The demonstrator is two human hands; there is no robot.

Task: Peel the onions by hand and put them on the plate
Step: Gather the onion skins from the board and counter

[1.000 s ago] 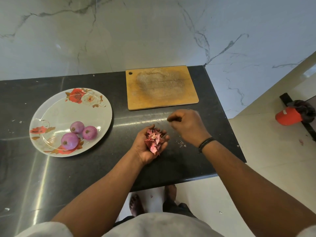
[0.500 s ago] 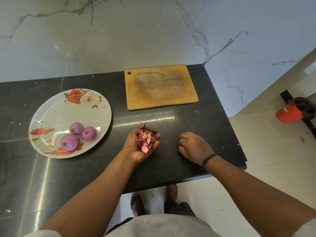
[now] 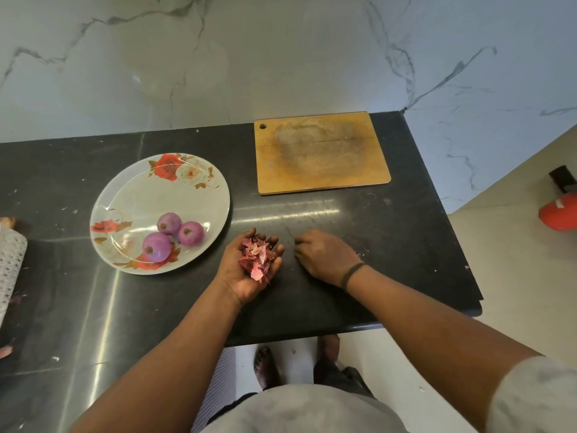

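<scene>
1. Head view, looking down: three peeled purple onions (image 3: 170, 237) are seen bunched together on the near side of a flowered plate (image 3: 131, 201), touching or almost touching each other.
2. The plate is set on a dark tabletop (image 3: 406, 245), left of the hands.
3. The left hand (image 3: 249, 270) is turned palm up just right of the plate – its fingers (image 3: 274, 245) are cupped loosely around a pile of pink-red onion skins (image 3: 257, 257).
4. The right hand (image 3: 324, 256) is laid knuckles-up on the tabletop just beside the left one, with a dark band (image 3: 352, 273) worn at the wrist. Its fingers (image 3: 301, 248) are curled under, and it can't be told whether anything is pinched in them – the tips are hidden.
5. A worn wooden cutting board (image 3: 321, 153) is placed further back, against the marble wall (image 3: 281, 57), well apart from the plate.
6. A red object (image 3: 559, 210) is spotted on the floor at the right edge, and something white and lacy (image 3: 11, 260) at the far left.
7. Bare feet (image 3: 265, 367) are visible below the tabletop edge.
</scene>
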